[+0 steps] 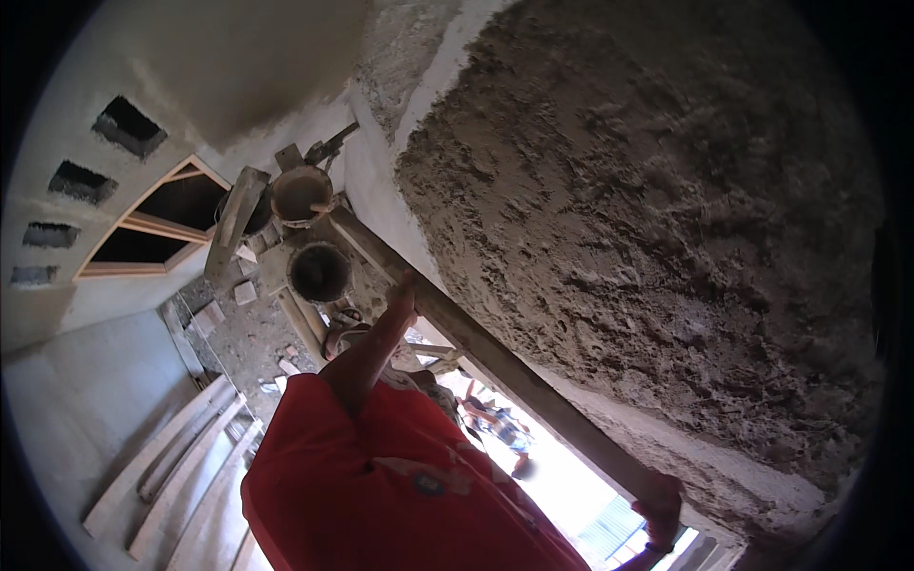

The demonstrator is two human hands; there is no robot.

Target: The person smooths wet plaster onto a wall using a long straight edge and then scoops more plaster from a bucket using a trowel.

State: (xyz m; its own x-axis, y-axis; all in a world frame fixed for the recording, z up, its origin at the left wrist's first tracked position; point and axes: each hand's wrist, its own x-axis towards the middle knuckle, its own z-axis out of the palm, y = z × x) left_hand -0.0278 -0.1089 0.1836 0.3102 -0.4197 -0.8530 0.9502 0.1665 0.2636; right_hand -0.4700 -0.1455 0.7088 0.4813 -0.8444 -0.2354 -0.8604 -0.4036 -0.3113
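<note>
Rough wall [647,238]; long board [514,366] spans left hand [405,295] to right hand [659,502], both grasping it.

Grey wall [105,371]; wood-framed window [168,227] (dark beyond); dim floor [267,335], apparently rubble-strewn.

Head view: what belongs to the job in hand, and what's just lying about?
In use, it seems:
long straight brownish wooden board, held by left hand and right hand
rough brown wall alongside
perhaps the round dark bucket

Apparently lying about:
long pale wooden planks
reddish brick pieces
</note>
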